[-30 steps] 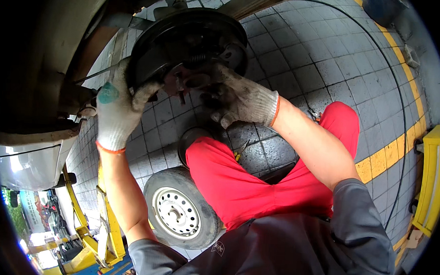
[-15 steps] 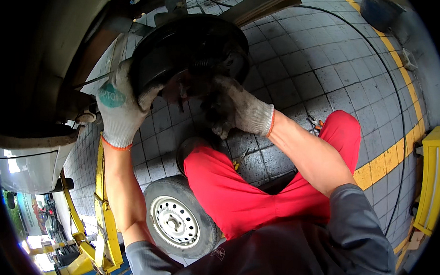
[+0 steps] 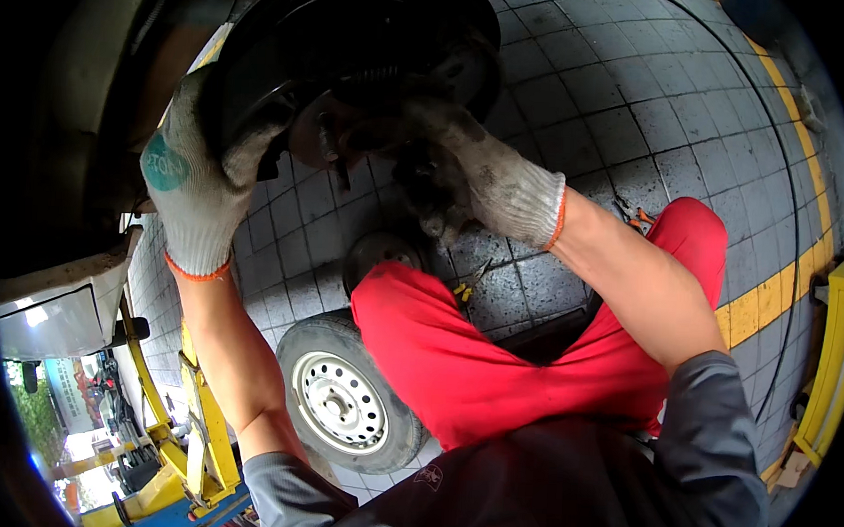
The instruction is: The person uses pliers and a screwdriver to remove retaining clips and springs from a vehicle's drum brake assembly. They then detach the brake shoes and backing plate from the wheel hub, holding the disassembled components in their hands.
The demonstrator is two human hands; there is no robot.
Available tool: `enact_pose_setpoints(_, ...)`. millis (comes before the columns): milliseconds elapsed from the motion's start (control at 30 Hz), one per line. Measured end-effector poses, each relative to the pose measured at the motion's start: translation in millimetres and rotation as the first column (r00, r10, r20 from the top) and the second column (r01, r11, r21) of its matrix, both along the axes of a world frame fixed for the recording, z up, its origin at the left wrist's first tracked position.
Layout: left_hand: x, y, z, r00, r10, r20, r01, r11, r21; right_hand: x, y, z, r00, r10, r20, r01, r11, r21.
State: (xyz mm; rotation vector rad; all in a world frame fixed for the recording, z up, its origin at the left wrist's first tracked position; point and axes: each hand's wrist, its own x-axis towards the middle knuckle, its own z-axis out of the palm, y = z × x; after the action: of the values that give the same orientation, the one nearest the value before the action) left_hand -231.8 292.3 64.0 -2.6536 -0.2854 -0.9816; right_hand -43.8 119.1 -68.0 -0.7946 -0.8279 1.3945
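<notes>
Black round metal brake assembly [image 3: 357,35]: it sits at the top of the view, beside the raised vehicle; its inner parts are mostly lost in shadow.
Left hand in a whitish knitted glove with an orange cuff [image 3: 205,165]: the grip wraps the assembly's left edge, thumb in front and fingers along the outer side, closed round that rim, probably to steady it.
Right hand in a soiled whitish knitted glove with an orange cuff [image 3: 483,167]: it is at the lower right of the reddish-brown metal hub [image 3: 308,138], fingers bent in the dark; I cannot tell how far the grip is closed or whether it has hold of anything. Coming from the side opposite the left hand seems to give access to the inner parts.
Black tyre on a pale, perforated steel rim [image 3: 345,401]: it lies on the grey tiled floor [image 3: 590,92] by the red-trousered leg [image 3: 427,358], seemingly set there to leave the hub bare.
Orange-handled tool [image 3: 643,216]: on the floor near the other knee, apparently kept within reach.
</notes>
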Motion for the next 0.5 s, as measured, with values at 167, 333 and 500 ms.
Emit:
enact_pose_setpoints(167,0.8,-1.2,-5.0,0.998,-0.025,0.059,0.032,0.993,-0.118,33.2,-9.9,-16.9,0.880,-0.067,0.470,-0.047,0.973,0.227)
enact_pose_setpoints(333,-4.0,-1.3,-10.5,0.992,0.006,0.126,0.023,0.972,-0.233,75.8,-25.4,19.2,0.076,-0.512,0.855,-0.121,0.847,0.518)
enact_pose_setpoints(500,-23.3,4.1,-40.6,0.940,0.011,0.342,0.054,0.982,-0.180,79.6,-35.9,76.4,0.116,-0.455,0.883,0.387,0.839,0.382)
